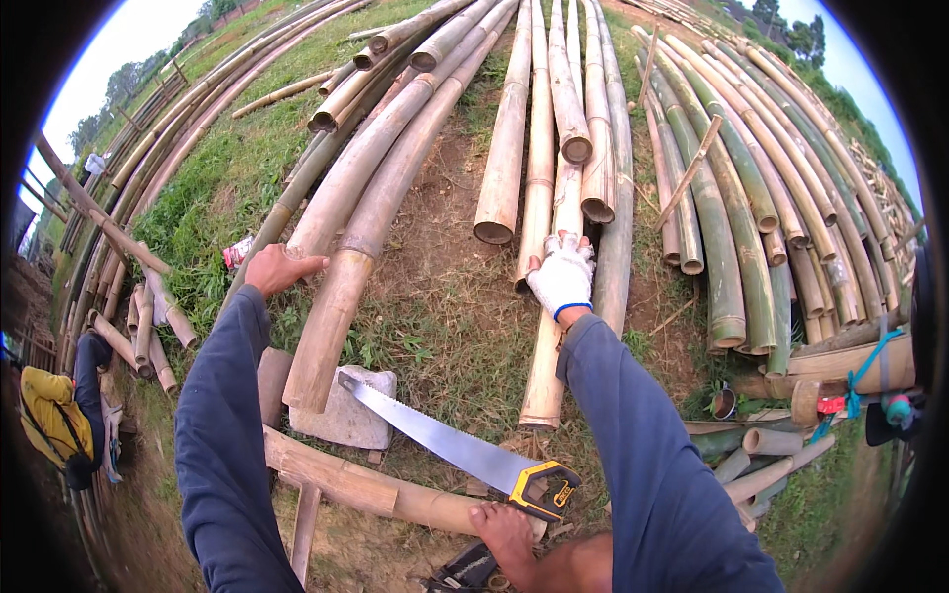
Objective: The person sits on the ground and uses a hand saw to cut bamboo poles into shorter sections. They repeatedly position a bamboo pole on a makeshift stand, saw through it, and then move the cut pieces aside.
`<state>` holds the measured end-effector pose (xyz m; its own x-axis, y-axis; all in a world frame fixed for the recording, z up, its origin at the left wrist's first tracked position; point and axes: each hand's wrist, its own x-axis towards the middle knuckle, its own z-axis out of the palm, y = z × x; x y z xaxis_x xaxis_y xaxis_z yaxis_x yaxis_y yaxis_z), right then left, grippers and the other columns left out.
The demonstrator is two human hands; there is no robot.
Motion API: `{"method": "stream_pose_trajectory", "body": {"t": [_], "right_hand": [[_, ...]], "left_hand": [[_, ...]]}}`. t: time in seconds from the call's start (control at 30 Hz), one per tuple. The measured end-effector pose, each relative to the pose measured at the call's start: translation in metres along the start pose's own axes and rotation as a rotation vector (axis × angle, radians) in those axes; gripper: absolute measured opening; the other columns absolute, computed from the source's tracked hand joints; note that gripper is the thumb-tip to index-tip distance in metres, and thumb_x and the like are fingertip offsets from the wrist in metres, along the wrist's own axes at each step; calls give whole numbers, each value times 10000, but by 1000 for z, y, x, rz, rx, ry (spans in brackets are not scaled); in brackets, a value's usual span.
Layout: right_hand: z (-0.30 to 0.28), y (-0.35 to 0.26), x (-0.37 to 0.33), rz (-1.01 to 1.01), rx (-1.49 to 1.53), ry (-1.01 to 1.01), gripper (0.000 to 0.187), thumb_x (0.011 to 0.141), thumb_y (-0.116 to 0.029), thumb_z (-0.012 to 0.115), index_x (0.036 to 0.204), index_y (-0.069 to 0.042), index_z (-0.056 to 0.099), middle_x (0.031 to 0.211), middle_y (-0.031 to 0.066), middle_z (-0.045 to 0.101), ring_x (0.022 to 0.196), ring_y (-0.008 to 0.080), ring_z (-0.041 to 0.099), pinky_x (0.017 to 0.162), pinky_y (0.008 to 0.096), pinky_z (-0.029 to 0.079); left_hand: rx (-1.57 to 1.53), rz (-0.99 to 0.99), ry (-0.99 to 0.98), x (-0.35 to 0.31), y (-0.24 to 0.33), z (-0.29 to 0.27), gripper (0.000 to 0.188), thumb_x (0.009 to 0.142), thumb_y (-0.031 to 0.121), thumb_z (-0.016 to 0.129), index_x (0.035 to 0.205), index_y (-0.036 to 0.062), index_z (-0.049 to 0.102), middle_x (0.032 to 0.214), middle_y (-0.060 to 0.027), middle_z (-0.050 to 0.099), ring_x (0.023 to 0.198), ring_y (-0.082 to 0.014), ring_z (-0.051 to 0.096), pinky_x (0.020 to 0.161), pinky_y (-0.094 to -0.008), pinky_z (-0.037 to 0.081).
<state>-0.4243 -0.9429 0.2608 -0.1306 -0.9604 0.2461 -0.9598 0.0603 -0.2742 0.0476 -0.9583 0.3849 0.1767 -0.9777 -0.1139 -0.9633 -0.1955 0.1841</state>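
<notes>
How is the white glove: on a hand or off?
On: the white glove covers the right hand, with its blue-edged cuff near the dark sleeve.

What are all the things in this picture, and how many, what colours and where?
Tan bamboo poles: too many to count, tan, centre and both sides
Green bamboo poles: several, green, right
Handsaw: one, silver blade, yellow-and-black handle, lower centre
Stone: one, pale grey, by the saw's tip
Crosswise bamboo: one, tan, below the saw
Strap: one, turquoise, far right
Grass: patches, green, around the poles
Other person: one, yellow top, far left
Left hand: one, bare, at the left poles
Right hand: one, white glove, on a central pole
Sleeves: two, dark blue, lower left and right
Foot: one, bare, bottom centre
</notes>
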Motion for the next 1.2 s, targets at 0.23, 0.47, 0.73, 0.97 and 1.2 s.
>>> {"method": "stream_pose_trajectory", "body": {"t": [0.23,0.47,0.73,0.97,1.2], "right_hand": [[6,3,3,-1,-37,-9,566,960,-387,687,1408,-44,642,1587,196,501,1489,545,389,1201,620,372],[5,1,3,0,-63,-17,601,953,-408,690,1430,-46,640,1590,203,496,1487,532,386,1214,604,364],[1,-1,2,11,-30,-21,501,965,-374,665,1361,-66,660,1545,199,509,1492,549,381,1172,670,387],[4,0,2,10,-26,18,524,946,-379,685,1370,-70,671,1548,184,510,1476,527,404,1157,663,404],[10,5,3,-23,-38,46,559,951,-377,678,1406,-54,644,1550,176,511,1455,527,431,1150,642,418]], "left_hand": [[326,81,124,-13,26,2,1120,659,804,833,1260,-125,661,1115,-272,770,1073,-387,757,941,-474,594],[88,67,123,7,25,13,1193,652,847,844,1285,-136,606,1225,-348,710,1138,-444,727,1015,-485,564],[111,-68,91,0,49,7,910,678,530,952,1276,-75,630,1239,-283,733,1169,-374,730,1016,-460,567],[364,287,434,-70,103,42,760,733,563,920,1182,15,646,1147,-145,650,1158,-308,606,960,-461,492],[68,269,432,-74,118,54,769,721,506,958,1188,19,589,1171,-178,620,1133,-367,646,933,-494,539]]}}
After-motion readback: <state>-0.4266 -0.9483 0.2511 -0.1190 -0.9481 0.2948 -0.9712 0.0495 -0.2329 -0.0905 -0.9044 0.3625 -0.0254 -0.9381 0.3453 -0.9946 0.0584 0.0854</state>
